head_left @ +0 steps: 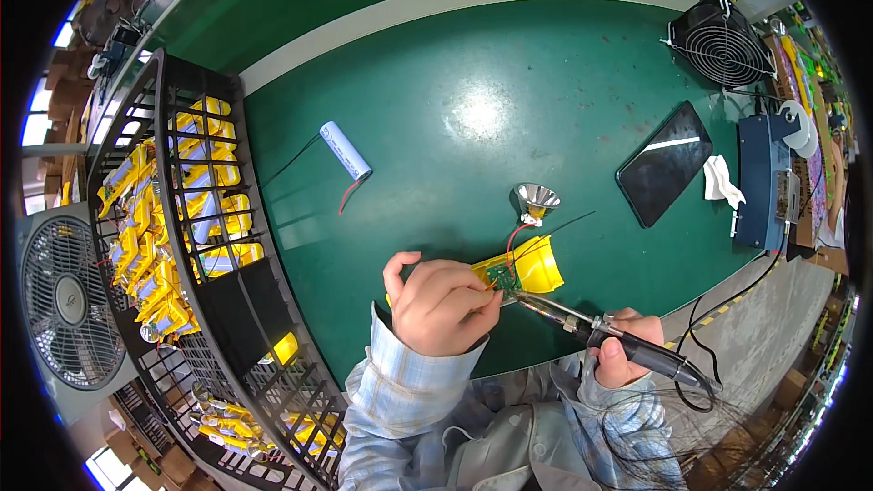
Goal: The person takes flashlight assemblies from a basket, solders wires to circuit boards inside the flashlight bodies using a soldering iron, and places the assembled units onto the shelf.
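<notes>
the grip: right hand (627, 352) clasping the soldering iron (657, 359), left hand (446, 305), hold unclear, over the yellow casing (541, 266), likely light, stiff, best rim-held.

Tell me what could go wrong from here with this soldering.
The soldering iron ends very near the left hand, so a slip might burn it. A stray touch could also mark the yellow housing beside the circuit board. And the thin red wire between board and reflector might strain if either shifts.
</notes>
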The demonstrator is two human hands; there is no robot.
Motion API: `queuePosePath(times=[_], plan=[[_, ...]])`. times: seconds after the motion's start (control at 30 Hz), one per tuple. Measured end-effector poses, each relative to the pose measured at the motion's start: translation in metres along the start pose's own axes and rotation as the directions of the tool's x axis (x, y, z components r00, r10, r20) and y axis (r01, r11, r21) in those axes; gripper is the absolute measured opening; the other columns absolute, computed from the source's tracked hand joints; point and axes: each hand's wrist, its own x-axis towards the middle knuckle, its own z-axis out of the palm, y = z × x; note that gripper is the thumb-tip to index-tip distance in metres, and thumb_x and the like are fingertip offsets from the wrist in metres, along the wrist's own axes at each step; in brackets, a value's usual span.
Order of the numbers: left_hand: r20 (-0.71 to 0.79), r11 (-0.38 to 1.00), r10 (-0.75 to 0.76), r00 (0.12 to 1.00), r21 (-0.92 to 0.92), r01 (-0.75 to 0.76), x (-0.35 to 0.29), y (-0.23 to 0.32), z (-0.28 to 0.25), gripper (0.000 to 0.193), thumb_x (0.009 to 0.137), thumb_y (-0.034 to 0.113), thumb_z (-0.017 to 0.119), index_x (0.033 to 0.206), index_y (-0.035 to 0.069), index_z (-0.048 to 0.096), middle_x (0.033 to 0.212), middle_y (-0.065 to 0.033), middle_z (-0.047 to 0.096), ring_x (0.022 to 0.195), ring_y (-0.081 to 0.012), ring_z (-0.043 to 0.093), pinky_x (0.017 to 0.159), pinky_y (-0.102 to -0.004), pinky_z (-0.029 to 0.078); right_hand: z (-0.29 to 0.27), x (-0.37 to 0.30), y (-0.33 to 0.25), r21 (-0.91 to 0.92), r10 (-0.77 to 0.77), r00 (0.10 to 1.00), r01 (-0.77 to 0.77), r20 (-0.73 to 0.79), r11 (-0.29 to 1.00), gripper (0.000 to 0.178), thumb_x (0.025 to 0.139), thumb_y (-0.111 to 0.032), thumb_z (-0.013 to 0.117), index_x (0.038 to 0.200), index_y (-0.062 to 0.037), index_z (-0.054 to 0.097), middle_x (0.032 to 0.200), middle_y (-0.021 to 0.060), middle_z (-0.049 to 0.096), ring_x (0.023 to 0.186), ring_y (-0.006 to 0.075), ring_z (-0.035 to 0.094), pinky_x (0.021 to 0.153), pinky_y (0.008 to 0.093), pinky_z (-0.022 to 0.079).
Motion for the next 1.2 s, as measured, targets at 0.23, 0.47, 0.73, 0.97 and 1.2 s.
queuePosePath(times=[0.23, 0.47, 0.73, 0.97, 1.2], plan=[[-0.019, 0.999, 0.026, 0.999, -0.025, -0.026, 0.0, -0.001, 0.001, 0.019, 0.05, 0.005, 0.068, 0.057, 0.013, 0.052, 0.064, 0.003, 0.054, 0.065, -0.0135, 0.054, 0.079, -0.0347, 0.028, -0.004, 0.0, 0.002, -0.031, -0.025, 1.0, 0.026, 0.01, 0.999, 0.032, 0.073, -0.029, 0.057, 0.074, -0.0022, 0.04, 0.045, 0.0011, 0.042, 0.043, 0.0102, 0.04, 0.046, 0.0236, 0.035], [-0.028, 0.999, 0.03, 0.999, -0.013, -0.031, 0.0, -0.001, 0.002, 0.02, 0.049, 0.005, 0.068, 0.057, 0.013, 0.052, 0.064, 0.0028, 0.055, 0.064, -0.0133, 0.053, 0.079, -0.0348, 0.028, -0.009, -0.001, 0.003, 0.087, -0.023, 0.999, 0.021, 0.029, 0.996, 0.024, 0.07, -0.016, 0.061, 0.08, 0.001, 0.047, 0.06, 0.0091, 0.05, 0.05, 0.0129, 0.043, 0.045, 0.0248, 0.035], [-0.036, 0.999, 0.037, 0.999, -0.008, -0.037, 0.0, -0.003, 0.003, 0.02, 0.049, 0.005, 0.068, 0.057, 0.013, 0.052, 0.064, 0.0031, 0.054, 0.064, -0.013, 0.053, 0.079, -0.0348, 0.028, -0.002, 0.002, 0.0, -0.065, -0.004, 0.999, 0.007, 0.041, 0.998, 0.033, 0.074, -0.031, 0.056, 0.075, -0.0007, 0.043, 0.045, 0.0016, 0.042, 0.044, 0.0109, 0.04, 0.047, 0.0256, 0.036], [-0.037, 0.999, 0.037, 0.999, -0.015, -0.037, 0.0, -0.003, 0.004, 0.02, 0.048, 0.005, 0.068, 0.057, 0.014, 0.052, 0.065, 0.0035, 0.054, 0.065, -0.0128, 0.053, 0.079, -0.0346, 0.028, -0.002, -0.001, 0.006, -0.026, 0.01, 1.0, -0.01, 0.024, 1.0, 0.032, 0.075, -0.03, 0.055, 0.075, -0.0007, 0.042, 0.047, 0.0025, 0.043, 0.045, 0.0109, 0.041, 0.046, 0.0256, 0.036], [-0.021, 1.0, 0.027, 0.999, -0.015, -0.027, 0.0, -0.002, 0.004, 0.02, 0.048, 0.004, 0.068, 0.056, 0.014, 0.053, 0.064, 0.0036, 0.054, 0.066, -0.0128, 0.053, 0.079, -0.0347, 0.028, -0.007, 0.004, 0.005, -0.051, -0.105, 0.989, 0.111, 0.108, 0.992, 0.022, 0.069, -0.016, 0.061, 0.078, -0.0001, 0.048, 0.058, 0.0106, 0.053, 0.047, 0.0163, 0.048, 0.043, 0.0261, 0.038]])
